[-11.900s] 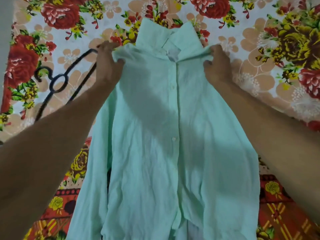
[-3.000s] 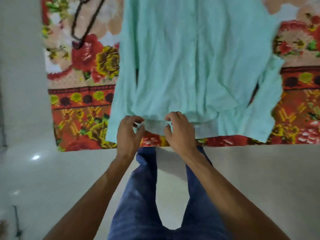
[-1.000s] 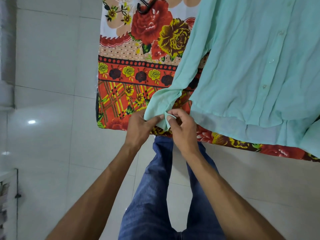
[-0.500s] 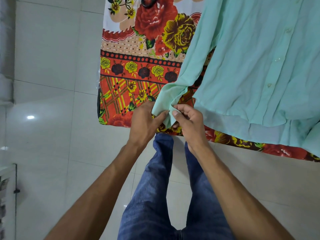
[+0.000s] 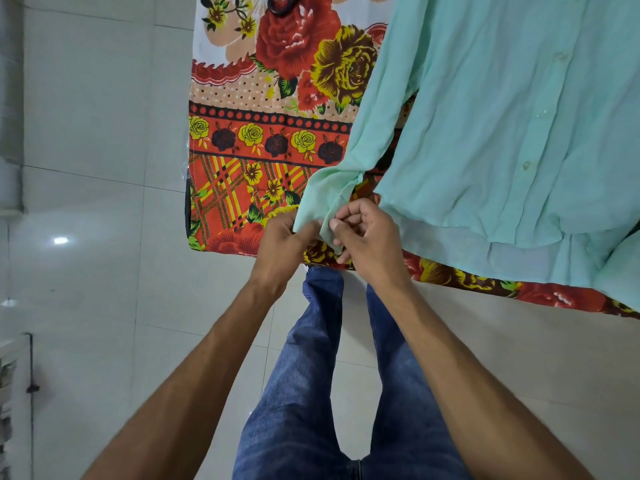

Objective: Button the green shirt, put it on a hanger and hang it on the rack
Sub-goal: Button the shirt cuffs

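Note:
The green shirt (image 5: pixel 502 133) lies flat on a floral bedsheet (image 5: pixel 263 140), its front placket with small buttons running up the right side. Its left sleeve (image 5: pixel 367 133) trails down to the sheet's near edge. My left hand (image 5: pixel 287 240) and my right hand (image 5: pixel 367 233) both pinch the sleeve's cuff (image 5: pixel 320 216) between their fingertips, close together. A dark hanger's hook (image 5: pixel 282 5) shows only partly at the top edge, on the sheet. No rack is in view.
The bed's near edge runs diagonally from the middle to the lower right. White tiled floor (image 5: pixel 97 168) spreads to the left and below. My legs in blue jeans (image 5: pixel 311 393) stand against the bed. A pale object (image 5: pixel 10 393) sits at the far left edge.
Earlier both hands held the shirt's shoulders, then its bottom hem. In the last second they stay on the left sleeve cuff, with the fingers working closer together on it.

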